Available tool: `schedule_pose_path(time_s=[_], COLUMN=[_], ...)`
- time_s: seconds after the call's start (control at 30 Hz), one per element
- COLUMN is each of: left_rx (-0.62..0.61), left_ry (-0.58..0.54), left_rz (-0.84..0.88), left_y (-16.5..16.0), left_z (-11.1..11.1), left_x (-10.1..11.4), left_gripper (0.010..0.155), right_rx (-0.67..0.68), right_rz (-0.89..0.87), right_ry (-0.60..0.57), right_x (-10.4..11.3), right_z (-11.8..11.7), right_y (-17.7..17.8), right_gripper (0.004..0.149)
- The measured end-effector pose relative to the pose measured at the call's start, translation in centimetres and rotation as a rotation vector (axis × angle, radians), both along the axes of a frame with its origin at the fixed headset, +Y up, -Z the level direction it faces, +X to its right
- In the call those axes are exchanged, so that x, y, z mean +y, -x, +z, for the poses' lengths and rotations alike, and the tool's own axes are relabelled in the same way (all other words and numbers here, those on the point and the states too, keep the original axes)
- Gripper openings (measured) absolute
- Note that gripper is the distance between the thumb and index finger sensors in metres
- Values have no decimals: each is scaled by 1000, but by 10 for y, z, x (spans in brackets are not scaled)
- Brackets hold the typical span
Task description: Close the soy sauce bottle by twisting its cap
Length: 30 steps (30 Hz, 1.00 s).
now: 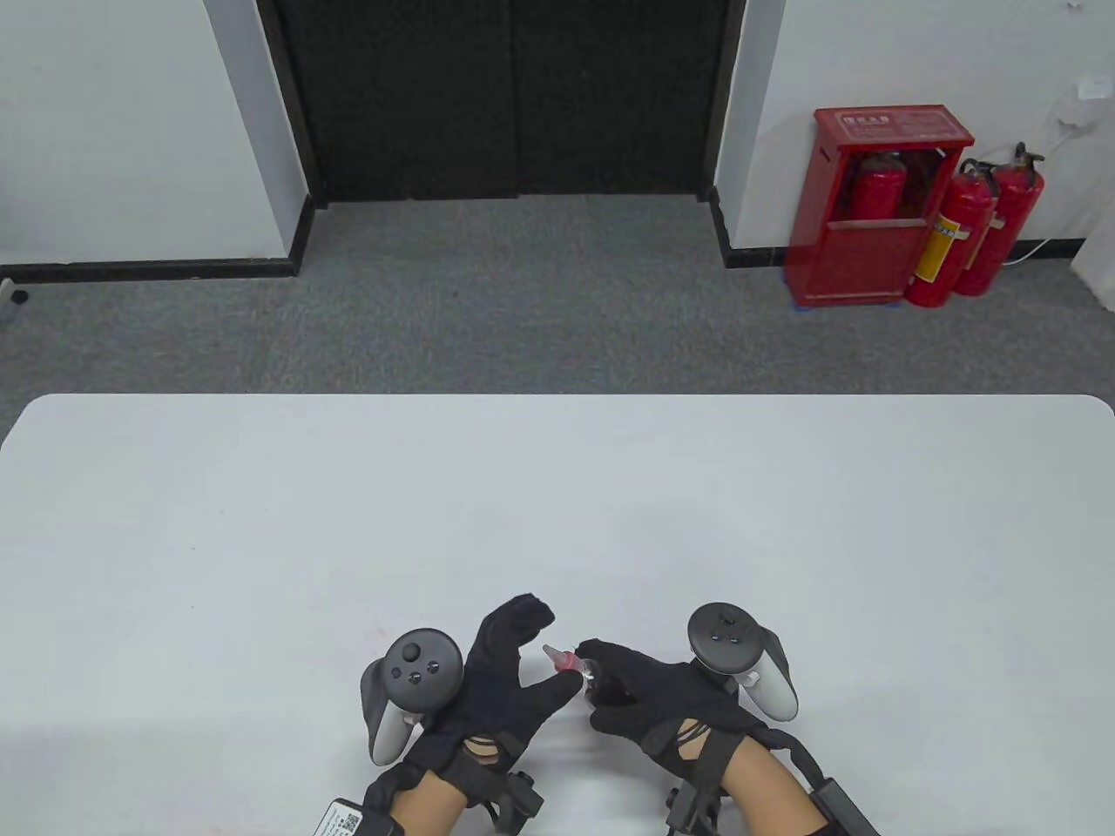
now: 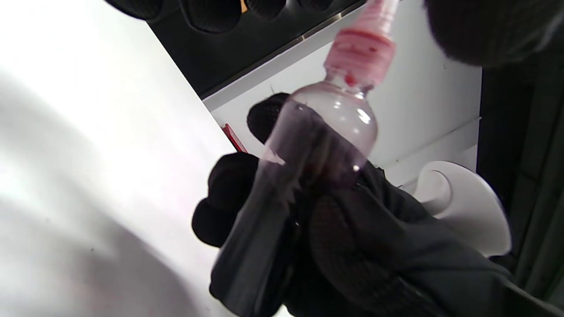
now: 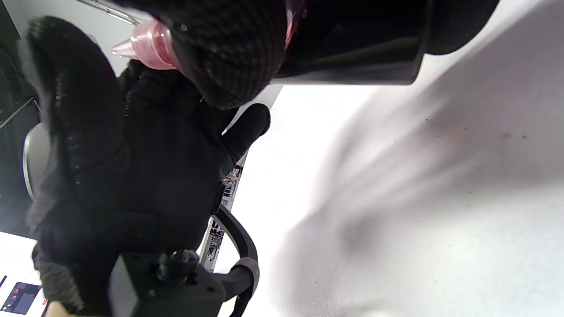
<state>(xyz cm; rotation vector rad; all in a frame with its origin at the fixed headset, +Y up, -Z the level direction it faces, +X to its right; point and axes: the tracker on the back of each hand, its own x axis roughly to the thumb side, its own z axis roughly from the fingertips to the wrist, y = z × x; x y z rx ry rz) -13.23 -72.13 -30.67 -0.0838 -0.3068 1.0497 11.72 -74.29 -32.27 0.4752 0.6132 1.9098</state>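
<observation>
I read this as the start of the closing step. My right hand grips the small clear plastic soy sauce bottle, dark liquid in its lower part, and holds it tilted just above the near edge of the table, between my two hands. Its translucent pink nozzle points toward my left hand, whose fingers are spread apart and hold nothing that I can see. In the left wrist view the nozzle's threads look bare; I cannot find a separate cap in any view, though it may be hidden inside a glove or out of frame.

The next move, as I judge it, calls for the cap to be set squarely on the nozzle with my left fingertips and turned while my right hand keeps the bottle from rotating. The bottle is smooth and tilted, so a firm grip matters.

The table is a plain white rounded slab. Beyond it lies grey carpet, a dark double door in a white wall, and a red fire-extinguisher cabinet with two red extinguishers standing just beside it.
</observation>
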Motion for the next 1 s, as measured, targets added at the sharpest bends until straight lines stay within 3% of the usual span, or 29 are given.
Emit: schedule_pose_path(time_s=[0.27,0.4,1.0], left_rx=[-3,-23,-96], left_ry=[16,33,122], left_rz=[-79,-52,49], left_y=[-2,-3,-2], left_z=[-2,-3,-7], left_x=[-4,-4,-8], left_gripper=[81,69,65], right_rx=[23,19,9], right_rz=[0,3,5], right_ry=[-4,-6,4], right_x=[1,1,1], right_z=[3,3,2], right_y=[5,5,4], right_gripper=[76,76,76])
